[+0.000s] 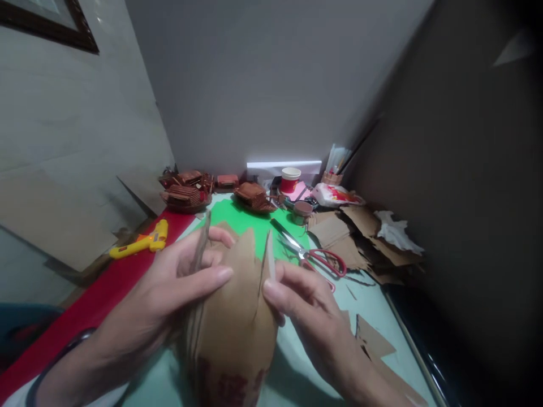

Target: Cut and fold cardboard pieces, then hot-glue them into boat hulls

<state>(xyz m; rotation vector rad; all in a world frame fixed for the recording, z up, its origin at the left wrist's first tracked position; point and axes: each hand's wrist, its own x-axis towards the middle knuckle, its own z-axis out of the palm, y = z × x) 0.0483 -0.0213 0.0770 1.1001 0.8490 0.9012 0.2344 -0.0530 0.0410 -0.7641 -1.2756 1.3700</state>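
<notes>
One cardboard piece (pixel 233 322), near centre, pointed edges facing far: left hand (pixel 167 288) half-curled, gripping left side; right hand (pixel 311 319) pinching flap's edge. Scissors (pixel 316 256) farther right; tabletop (pixel 292 364) gap between it and scraps (pixel 376 337), near right.

Reads dim and cool overall, drops to near-black along the right edge, throws a soft shadow on the tabletop (pixel 370 301) right of the cardboard (pixel 233 328), glints faintly off the black panel (pixel 428 345), and goes soft and stretched toward the edges.
</notes>
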